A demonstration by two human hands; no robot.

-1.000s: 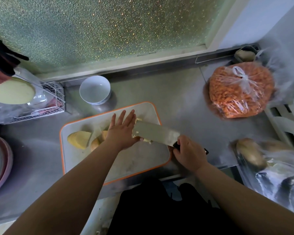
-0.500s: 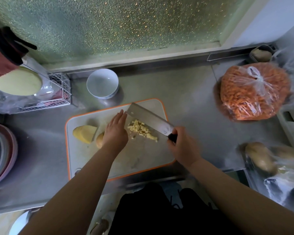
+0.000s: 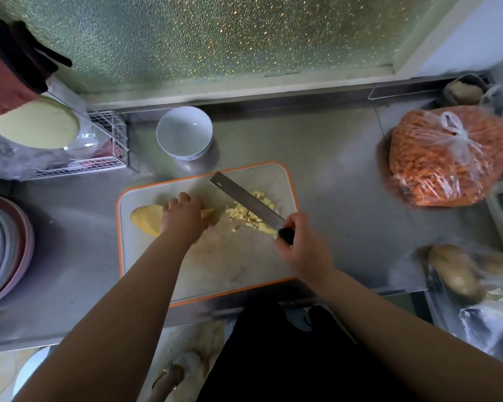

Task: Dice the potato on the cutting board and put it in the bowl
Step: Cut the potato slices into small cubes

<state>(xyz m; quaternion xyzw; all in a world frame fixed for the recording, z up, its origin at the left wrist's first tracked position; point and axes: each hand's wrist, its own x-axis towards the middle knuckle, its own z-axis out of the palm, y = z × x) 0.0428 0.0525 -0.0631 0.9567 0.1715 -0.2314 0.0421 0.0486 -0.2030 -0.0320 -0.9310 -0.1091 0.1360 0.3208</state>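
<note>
Left hand (image 3: 183, 217) shifted onto potato chunk (image 3: 146, 219) — right hand (image 3: 304, 250) holds cleaver (image 3: 246, 202).

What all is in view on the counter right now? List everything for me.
cutting board: one, white with orange rim, counter centre
diced potato: one pile, pale yellow, board's far right
potato pieces: at least two, yellow, board's left, under the left hand
cleaver: one, steel, beside the dice
bowl: one, white, empty, behind the board
bag of carrots: one, orange, right
bagged potatoes: at least two, brown, near right
wire rack: one, white, left
stacked plates: several, pink and pale, far left
left hand: grips a potato piece
right hand: grips the cleaver's handle
</note>
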